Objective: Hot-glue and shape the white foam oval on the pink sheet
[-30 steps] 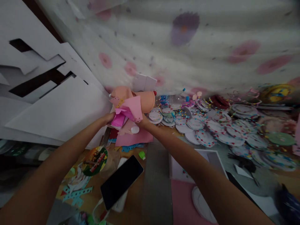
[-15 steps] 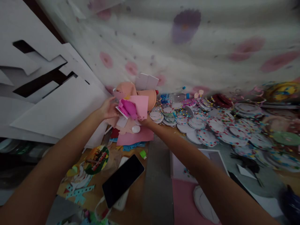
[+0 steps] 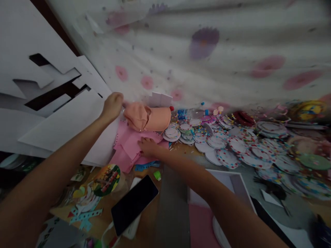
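My left hand [image 3: 113, 105] is closed beside a peach-coloured cap [image 3: 138, 116], at its left side. Whatever lies between those fingers is hidden; a pinkish edge shows just right of them. Lower down, my right hand [image 3: 148, 146] rests palm down with fingers apart on pink sheets [image 3: 126, 143], some with small holes or dots along their edges. The cap's brim points right, and its lower edge overlaps the sheets. Blue dotted strips [image 3: 146, 166] stick out under the pink pile.
Many round white pieces with coloured beads [image 3: 229, 155] cover the right side. A water bottle [image 3: 190, 114] lies behind them. In front are a phone [image 3: 134, 205], a green cap-like piece [image 3: 157, 175] and a white tray [image 3: 239, 181]. White boards [image 3: 67, 127] lean at left.
The bright magenta piece and white round object are out of sight. My left hand has risen and closed; my right hand has moved left and down onto the pink sheets.
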A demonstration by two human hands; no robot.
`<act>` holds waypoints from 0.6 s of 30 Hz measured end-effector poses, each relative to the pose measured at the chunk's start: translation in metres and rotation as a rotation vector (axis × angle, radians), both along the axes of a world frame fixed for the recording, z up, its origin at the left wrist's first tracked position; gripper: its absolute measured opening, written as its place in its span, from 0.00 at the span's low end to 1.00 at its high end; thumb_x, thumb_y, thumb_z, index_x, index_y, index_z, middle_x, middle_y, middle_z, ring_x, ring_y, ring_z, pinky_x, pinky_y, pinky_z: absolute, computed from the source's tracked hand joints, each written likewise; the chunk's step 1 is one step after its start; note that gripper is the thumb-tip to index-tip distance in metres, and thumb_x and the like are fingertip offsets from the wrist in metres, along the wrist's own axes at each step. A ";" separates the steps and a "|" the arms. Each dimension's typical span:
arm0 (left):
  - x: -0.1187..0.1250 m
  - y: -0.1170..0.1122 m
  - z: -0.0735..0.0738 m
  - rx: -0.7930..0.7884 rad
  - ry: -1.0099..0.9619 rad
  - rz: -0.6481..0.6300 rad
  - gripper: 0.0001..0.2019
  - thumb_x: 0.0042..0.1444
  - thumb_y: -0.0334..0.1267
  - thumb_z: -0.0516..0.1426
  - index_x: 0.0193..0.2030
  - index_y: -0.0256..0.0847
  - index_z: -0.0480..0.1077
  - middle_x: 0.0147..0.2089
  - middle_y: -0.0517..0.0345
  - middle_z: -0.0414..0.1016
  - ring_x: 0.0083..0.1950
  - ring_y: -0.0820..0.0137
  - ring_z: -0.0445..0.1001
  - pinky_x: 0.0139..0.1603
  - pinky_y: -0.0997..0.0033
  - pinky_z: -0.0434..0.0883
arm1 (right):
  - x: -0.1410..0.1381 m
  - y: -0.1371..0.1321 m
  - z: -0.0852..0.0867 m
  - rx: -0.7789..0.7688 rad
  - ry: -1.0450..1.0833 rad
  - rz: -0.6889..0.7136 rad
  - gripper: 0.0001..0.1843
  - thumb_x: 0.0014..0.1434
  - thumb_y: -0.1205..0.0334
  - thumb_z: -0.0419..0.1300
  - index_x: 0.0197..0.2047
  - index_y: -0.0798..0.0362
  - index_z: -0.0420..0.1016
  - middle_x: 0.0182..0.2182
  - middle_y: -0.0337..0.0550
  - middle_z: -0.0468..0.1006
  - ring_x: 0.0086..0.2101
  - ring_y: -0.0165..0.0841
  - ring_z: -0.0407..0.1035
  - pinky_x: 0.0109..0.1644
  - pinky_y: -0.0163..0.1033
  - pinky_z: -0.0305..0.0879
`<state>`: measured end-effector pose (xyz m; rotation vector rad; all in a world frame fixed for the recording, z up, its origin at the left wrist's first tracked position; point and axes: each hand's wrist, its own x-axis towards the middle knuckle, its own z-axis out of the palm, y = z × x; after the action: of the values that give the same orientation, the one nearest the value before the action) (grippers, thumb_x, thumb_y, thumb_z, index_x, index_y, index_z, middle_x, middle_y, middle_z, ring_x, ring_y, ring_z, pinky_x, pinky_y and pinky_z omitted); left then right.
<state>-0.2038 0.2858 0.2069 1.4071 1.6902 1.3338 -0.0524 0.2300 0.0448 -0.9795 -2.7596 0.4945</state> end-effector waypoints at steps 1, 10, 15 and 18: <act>0.008 -0.003 -0.001 0.074 0.150 -0.046 0.07 0.55 0.33 0.56 0.41 0.42 0.71 0.51 0.55 0.72 0.63 0.59 0.62 0.67 0.64 0.58 | 0.002 -0.003 0.004 0.004 -0.017 0.017 0.31 0.58 0.57 0.65 0.60 0.62 0.65 0.59 0.64 0.67 0.58 0.51 0.64 0.58 0.56 0.64; 0.140 0.032 -0.044 0.155 1.179 -0.824 0.15 0.56 0.31 0.53 0.51 0.36 0.70 0.53 0.44 0.72 0.57 0.54 0.69 0.61 0.57 0.64 | 0.134 -0.061 0.085 0.136 -0.026 0.198 0.27 0.62 0.65 0.57 0.63 0.61 0.62 0.66 0.64 0.60 0.64 0.47 0.57 0.66 0.55 0.56; 0.228 0.074 -0.061 0.181 1.181 -0.867 0.18 0.57 0.33 0.55 0.54 0.34 0.68 0.55 0.42 0.71 0.56 0.56 0.70 0.56 0.63 0.66 | 0.226 -0.126 0.121 0.200 0.052 0.109 0.28 0.57 0.68 0.56 0.62 0.57 0.65 0.66 0.57 0.61 0.65 0.45 0.55 0.69 0.56 0.54; 0.269 0.092 -0.073 0.144 1.192 -0.853 0.22 0.55 0.33 0.58 0.57 0.32 0.66 0.57 0.39 0.70 0.58 0.55 0.69 0.56 0.63 0.66 | 0.271 -0.161 0.129 0.231 0.068 -0.036 0.28 0.58 0.70 0.54 0.62 0.49 0.66 0.65 0.49 0.65 0.64 0.40 0.58 0.68 0.54 0.57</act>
<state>0.0654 0.3779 0.1340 2.8558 1.1852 0.0477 0.2184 0.0689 0.1742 -0.9367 -2.6584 0.1941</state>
